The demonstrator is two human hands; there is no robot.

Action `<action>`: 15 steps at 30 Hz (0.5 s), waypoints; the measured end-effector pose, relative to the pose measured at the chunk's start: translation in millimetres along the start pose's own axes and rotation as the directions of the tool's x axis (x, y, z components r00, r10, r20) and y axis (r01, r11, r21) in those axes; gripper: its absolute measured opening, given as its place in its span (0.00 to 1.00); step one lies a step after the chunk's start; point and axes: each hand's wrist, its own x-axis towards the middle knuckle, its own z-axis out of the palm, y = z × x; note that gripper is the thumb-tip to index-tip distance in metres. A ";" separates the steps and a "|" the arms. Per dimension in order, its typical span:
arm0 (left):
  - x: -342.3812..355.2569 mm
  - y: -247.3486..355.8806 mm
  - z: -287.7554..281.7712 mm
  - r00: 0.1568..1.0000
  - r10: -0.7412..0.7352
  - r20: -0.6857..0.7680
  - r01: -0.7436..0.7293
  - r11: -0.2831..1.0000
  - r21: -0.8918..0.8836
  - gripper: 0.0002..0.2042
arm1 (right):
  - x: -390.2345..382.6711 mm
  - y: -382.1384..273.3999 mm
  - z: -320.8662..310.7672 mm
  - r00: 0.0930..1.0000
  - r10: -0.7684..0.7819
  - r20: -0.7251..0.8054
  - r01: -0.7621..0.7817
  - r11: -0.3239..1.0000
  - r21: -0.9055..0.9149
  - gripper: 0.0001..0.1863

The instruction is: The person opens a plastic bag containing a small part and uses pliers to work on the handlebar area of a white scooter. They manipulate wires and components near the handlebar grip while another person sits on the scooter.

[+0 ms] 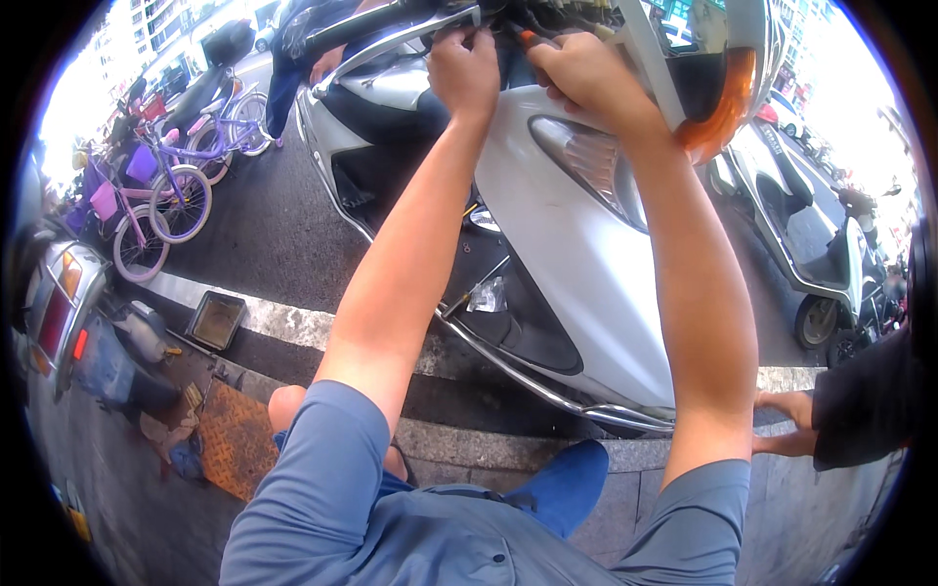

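Both my arms reach up to the opened front of a white scooter point(562, 234), where the handlebar parts and dark wiring are exposed. My left hand point(464, 73) is closed in a pinch among these parts, and what it grips is too small to name. Beside it to the right, my right hand point(591, 83) is closed too, with a small orange-red end point(529, 39) at its fingers; the rest of that thing is hidden. An orange turn signal point(725, 107) on a tilted white panel hangs near my right wrist. Below lies the dark footboard point(513, 313), bearing a clear plastic bag point(488, 295) and a thin metal tool point(489, 276).
A shallow tray point(216, 320) and a rusty metal plate point(237, 441) are on the ground at left. Purple and pink bicycles point(186, 186) stand beyond. Another scooter point(796, 215) is parked at right. One person's hand point(327, 63) shows far left; another's legs point(791, 420) are at right.
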 end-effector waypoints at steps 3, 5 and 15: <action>-0.1 4.3 8.6 0.996 -0.091 0.004 0.091 0.996 -0.018 0.18 | -0.4 0.4 1.0 0.993 -0.113 -0.037 0.108 0.988 -0.114 0.21; 0.0 6.9 13.6 0.993 -0.109 -0.039 0.108 0.993 -0.037 0.18 | -0.5 1.1 1.4 0.979 -0.199 -0.047 0.187 0.963 -0.193 0.21; 2.2 21.7 10.2 0.983 -0.176 -0.045 0.177 0.984 0.018 0.20 | 4.5 -5.7 -5.7 0.991 0.132 0.010 -0.132 0.990 0.045 0.16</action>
